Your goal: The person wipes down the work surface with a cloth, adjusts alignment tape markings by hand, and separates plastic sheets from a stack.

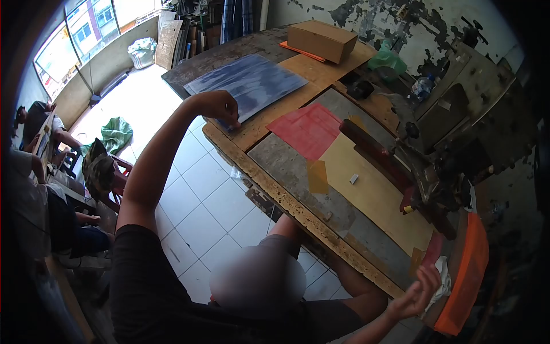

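Note:
My left hand [216, 109] is at the near edge of a pile of shiny bluish plastic sheets [252, 86]. Its fingers are curled and pinched at the sheet's near corner; the exact grip is partly hidden. Lower right, my right hand [418, 292] is raised off the table edge, palm up, with loosely bent fingers and nothing visible in them. A crumpled white cloth [440, 281] lies right beside it. Between the hands, a red sheet [309, 131] and a pale yellow board [372, 189] lie on the grey tabletop [281, 160]. On the board rests a small white block [354, 179].
A dark hinged bar with a metal clamp [421, 172] stands over the board's right side. Orange material [464, 275] hangs at the right end. A cardboard box [322, 40] and a green plastic bag [387, 60] are at the back. People [57, 137] sit at left.

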`<control>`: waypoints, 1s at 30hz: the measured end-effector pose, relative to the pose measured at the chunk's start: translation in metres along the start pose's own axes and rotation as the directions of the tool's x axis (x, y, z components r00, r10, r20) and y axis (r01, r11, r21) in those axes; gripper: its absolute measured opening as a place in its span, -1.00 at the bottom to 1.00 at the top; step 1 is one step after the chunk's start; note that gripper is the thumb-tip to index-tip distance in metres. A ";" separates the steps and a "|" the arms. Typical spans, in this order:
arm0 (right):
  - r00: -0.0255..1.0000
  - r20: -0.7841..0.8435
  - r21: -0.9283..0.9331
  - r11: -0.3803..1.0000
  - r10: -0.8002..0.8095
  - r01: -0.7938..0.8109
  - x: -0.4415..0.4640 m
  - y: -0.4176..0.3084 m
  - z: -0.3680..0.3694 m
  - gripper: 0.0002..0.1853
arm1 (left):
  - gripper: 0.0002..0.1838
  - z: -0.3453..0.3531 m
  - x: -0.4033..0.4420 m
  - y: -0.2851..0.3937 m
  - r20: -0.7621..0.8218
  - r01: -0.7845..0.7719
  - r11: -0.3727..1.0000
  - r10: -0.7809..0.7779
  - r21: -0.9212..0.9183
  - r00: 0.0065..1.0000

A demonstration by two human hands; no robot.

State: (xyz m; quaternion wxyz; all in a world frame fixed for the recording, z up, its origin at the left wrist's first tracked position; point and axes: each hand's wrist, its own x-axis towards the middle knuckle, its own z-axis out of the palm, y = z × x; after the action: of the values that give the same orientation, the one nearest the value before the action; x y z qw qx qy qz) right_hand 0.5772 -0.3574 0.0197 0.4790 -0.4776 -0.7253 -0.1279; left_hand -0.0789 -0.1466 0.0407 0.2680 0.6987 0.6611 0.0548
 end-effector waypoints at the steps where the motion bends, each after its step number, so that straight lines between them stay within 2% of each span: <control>1: 0.996 0.078 0.091 0.995 -0.054 0.047 0.016 -0.027 0.022 -0.67 | -0.55 0.000 -0.001 0.002 -0.002 0.005 1.000 -0.005 0.005 1.000; 3: 0.942 0.273 0.275 0.954 -0.196 0.119 0.048 -0.078 0.065 -0.69 | -0.55 0.002 -0.004 0.013 0.003 0.039 0.998 -0.039 0.043 0.999; 5: 0.816 0.418 0.419 0.882 -0.398 0.215 0.077 -0.125 0.112 -0.68 | -0.54 0.003 -0.002 0.013 0.000 0.034 0.998 -0.034 0.049 0.999; 6: 0.747 0.456 0.500 0.834 -0.484 0.235 0.085 -0.141 0.139 -0.65 | -0.53 0.004 0.001 0.007 0.000 0.014 0.999 -0.014 0.036 1.000; 8: 0.686 0.464 0.576 0.779 -0.561 0.247 0.095 -0.164 0.189 -0.60 | -0.50 0.004 -0.004 0.007 -0.004 0.000 1.000 0.001 0.026 1.000; 11: 0.664 0.473 0.588 0.769 -0.579 0.251 0.111 -0.183 0.255 -0.60 | -0.57 0.002 -0.008 -0.002 -0.064 -0.050 0.997 0.046 -0.063 0.997; 14: 0.689 0.480 0.532 0.805 -0.543 0.263 0.129 -0.200 0.303 -0.62 | -0.67 0.004 -0.015 -0.012 -0.120 -0.098 0.983 0.080 -0.156 0.990; 17: 0.726 0.483 0.568 0.806 -0.489 0.166 0.143 -0.210 0.348 -0.62 | -0.69 0.024 -0.016 -0.032 -0.338 -0.199 0.932 0.091 -0.302 0.937; 18: 0.743 0.464 0.579 0.800 -0.482 0.157 0.148 -0.213 0.363 -0.63 | -0.69 0.035 -0.012 -0.039 -0.435 -0.279 0.916 0.134 -0.289 0.891; 19: 0.759 0.448 0.589 0.795 -0.472 0.147 0.151 -0.216 0.377 -0.63 | -0.70 0.047 -0.014 -0.035 -0.582 -0.377 0.893 0.175 -0.247 0.795; 21: 0.800 0.386 0.612 0.776 -0.459 0.151 0.157 -0.222 0.406 -0.63 | -0.69 0.065 -0.013 -0.028 -0.664 -0.387 0.799 -0.022 -0.461 0.747; 22: 0.823 0.340 0.624 0.764 -0.455 0.165 0.161 -0.228 0.420 -0.63 | -0.67 0.072 -0.008 -0.032 -0.659 -0.500 0.632 -0.023 -0.592 0.752; 25: 0.857 0.270 0.627 0.756 -0.439 0.189 0.166 -0.242 0.446 -0.65 | -0.66 0.080 -0.007 -0.034 -0.638 -0.444 0.597 -0.152 -0.668 0.755; 30: 0.888 0.256 0.650 0.748 -0.382 0.134 0.163 -0.256 0.473 -0.73 | -0.62 0.079 -0.010 -0.030 -0.642 -0.425 0.624 -0.165 -0.656 0.749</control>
State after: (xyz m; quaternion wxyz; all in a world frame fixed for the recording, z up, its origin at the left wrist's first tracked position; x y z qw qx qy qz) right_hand 0.0843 -0.0912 -0.0177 0.4381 -0.2030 -0.8640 0.1424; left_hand -0.0730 -0.1801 -0.0367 0.2885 0.4999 0.5648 0.5899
